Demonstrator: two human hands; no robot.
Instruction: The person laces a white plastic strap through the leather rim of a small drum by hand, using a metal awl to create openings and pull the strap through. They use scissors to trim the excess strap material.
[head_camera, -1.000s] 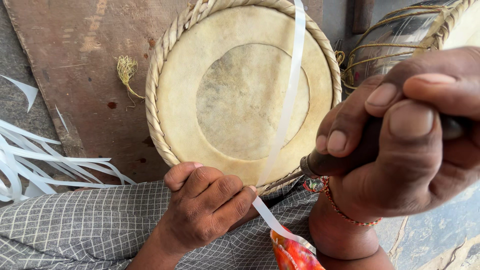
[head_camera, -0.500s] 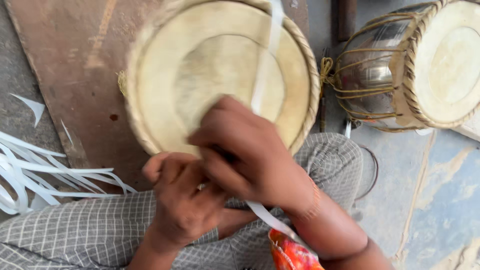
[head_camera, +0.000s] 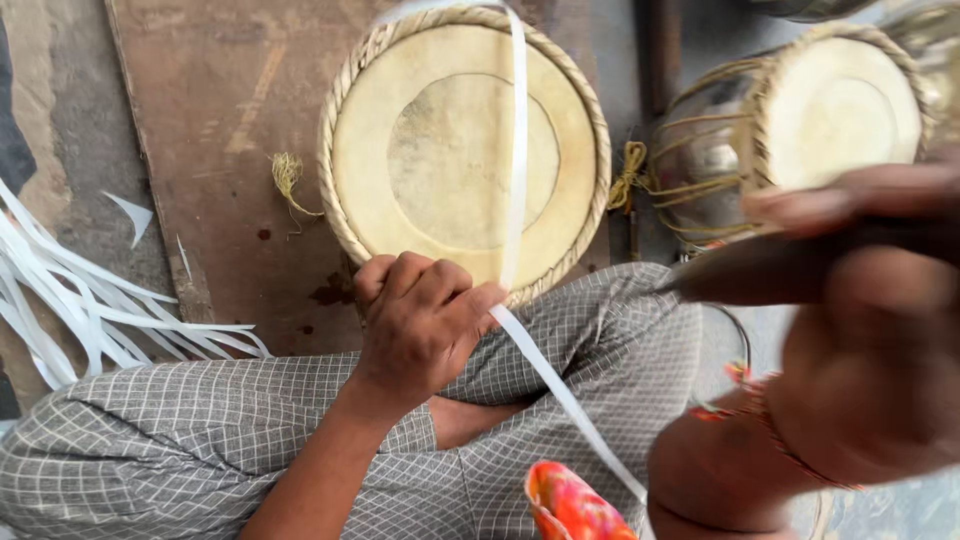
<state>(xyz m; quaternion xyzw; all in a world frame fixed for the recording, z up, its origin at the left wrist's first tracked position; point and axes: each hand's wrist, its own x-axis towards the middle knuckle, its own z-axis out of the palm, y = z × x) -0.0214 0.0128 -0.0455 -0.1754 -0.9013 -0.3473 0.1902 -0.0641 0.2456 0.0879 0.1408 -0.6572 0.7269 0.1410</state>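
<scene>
A round drum (head_camera: 465, 150) with a pale skin head and a braided rim stands on a brown board, just past my knees. A white strap (head_camera: 517, 160) runs across its head and down over my lap. My left hand (head_camera: 420, 320) is closed at the drum's near rim, pinching this strap. My right hand (head_camera: 860, 300) is raised close to the camera at the right, blurred, with its fingers wrapped around a dark tool handle (head_camera: 790, 265).
A second drum (head_camera: 800, 130) with cord lacing lies on its side at the right. Loose white straps (head_camera: 90, 300) spread over the floor at the left. A frayed bit of cord (head_camera: 288, 178) lies on the brown board (head_camera: 210, 120). My checked cloth (head_camera: 200, 430) covers my legs.
My right hand has lifted off the left hand and swung up to the right with the tool. The left hand stays at the drum's rim on the strap.
</scene>
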